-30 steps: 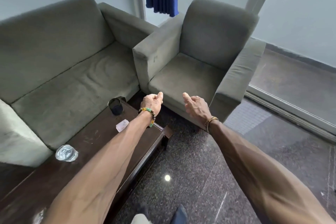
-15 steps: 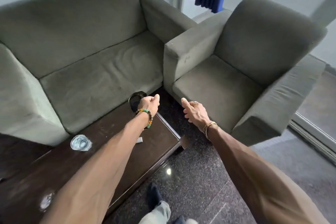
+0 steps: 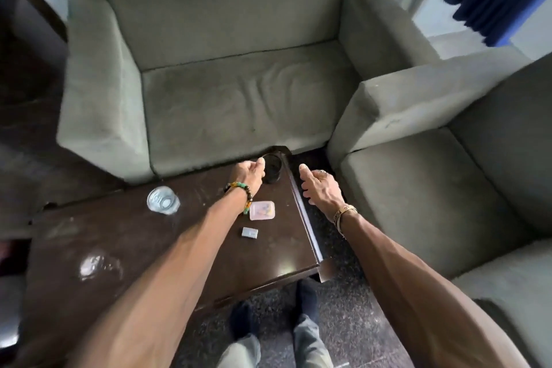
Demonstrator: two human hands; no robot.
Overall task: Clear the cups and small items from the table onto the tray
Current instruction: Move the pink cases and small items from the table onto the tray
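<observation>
Since the dark cup (image 3: 272, 169) stands at the table's (image 3: 128, 236) far right corner, we hold our left hand (image 3: 248, 172) just beside it, fingers curled in, gripping nothing. Our right hand (image 3: 319, 185) hangs relaxed and empty past the right edge. The clear glass (image 3: 162, 199) waits near the far edge and the pink box (image 3: 262, 210) by the right; no tray shows. Half a second ago our left wrist hid the box.

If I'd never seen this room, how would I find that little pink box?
Find the dark coffee table before the grey sofa. Near its right edge lies the pink box. It is flat, translucent, larger than the grey packet beside it.
</observation>
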